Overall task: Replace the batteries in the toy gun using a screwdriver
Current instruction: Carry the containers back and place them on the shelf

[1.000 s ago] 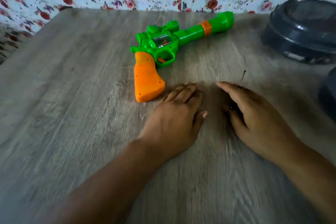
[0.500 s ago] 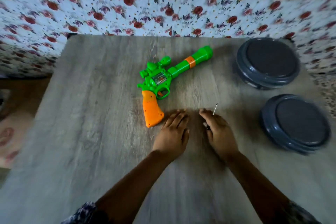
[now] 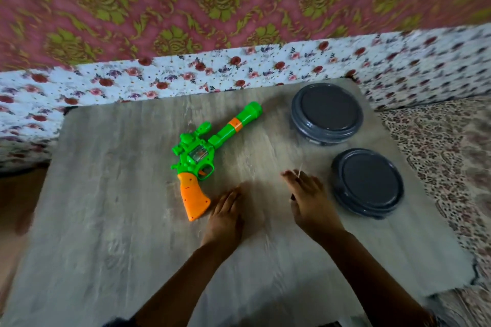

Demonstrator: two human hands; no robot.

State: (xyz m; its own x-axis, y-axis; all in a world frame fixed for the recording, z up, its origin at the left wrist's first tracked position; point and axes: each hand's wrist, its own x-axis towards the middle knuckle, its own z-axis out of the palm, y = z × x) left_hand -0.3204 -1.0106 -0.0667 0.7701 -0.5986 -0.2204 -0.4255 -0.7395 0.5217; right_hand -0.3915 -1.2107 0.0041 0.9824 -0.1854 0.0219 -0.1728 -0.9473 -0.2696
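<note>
— Where is the green plastic toy gun with the orange grip (image 3: 202, 156)?

— Flat on the grey wood-grain table (image 3: 106, 220), unopened; the task is only starting. Next, the thin screwdriver (image 3: 299, 170) must meet the grip's screws.

— The hands?

— Left hand (image 3: 225, 216) rests flat, fingers straight, beside the grip. Right hand (image 3: 310, 202) covers the screwdriver; its hold is unclear.

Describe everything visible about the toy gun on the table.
The toy gun looks like glossy plastic: green body and long barrel with an orange band, a clear window in its middle, a green trigger guard and an orange grip. It lies flat on its side on the wooden table, barrel pointing away and to the right, grip toward the person. Neither hand touches it; the left hand rests just beside the grip.
</note>
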